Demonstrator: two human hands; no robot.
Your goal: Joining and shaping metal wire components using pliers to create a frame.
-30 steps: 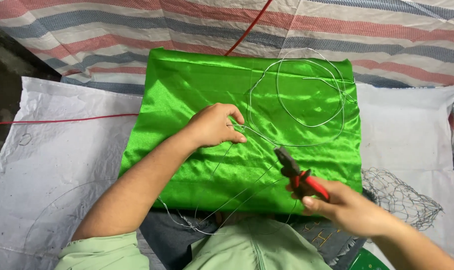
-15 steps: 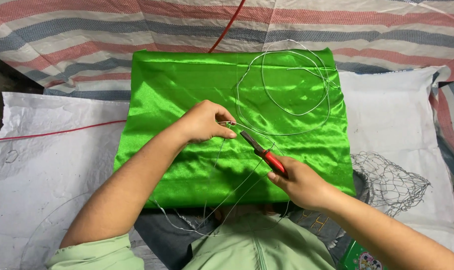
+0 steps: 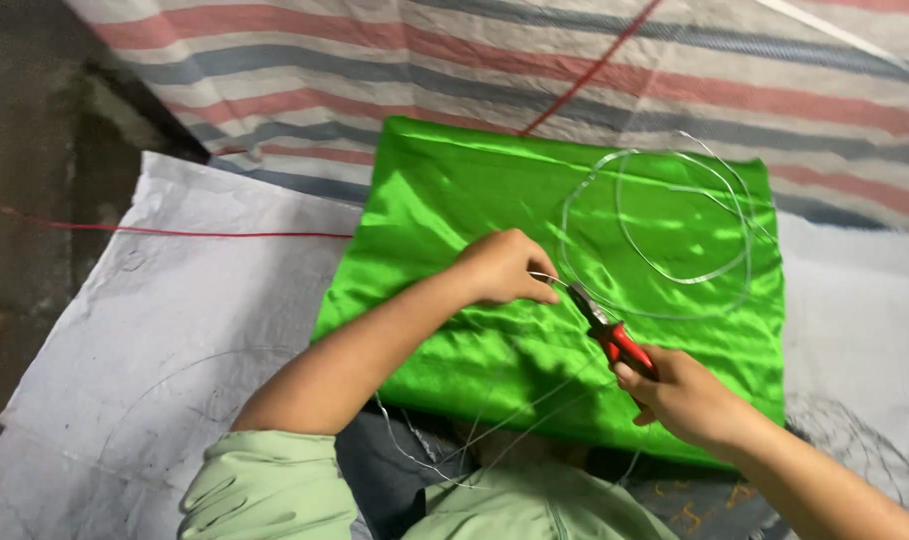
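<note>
Since a moment ago, the right hand (image 3: 687, 398) has brought the red-handled pliers (image 3: 609, 330) up to the left hand (image 3: 502, 266), so the plier tip now meets the thin wire (image 3: 541, 276) there. Left fingers pinch that wire; right fingers grip the plier handles. Both work over the green satin cushion (image 3: 445, 200), where a wire coil (image 3: 665, 225) lies, on a white sack sheet (image 3: 185, 320).

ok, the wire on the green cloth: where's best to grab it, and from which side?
Probably the short straight stretch of wire beside the left hand, not the loose coil. Come from the right, as the pliers in the right hand do: the tip points along the cloth at that stretch, and the coil's loops would spring away.
</note>
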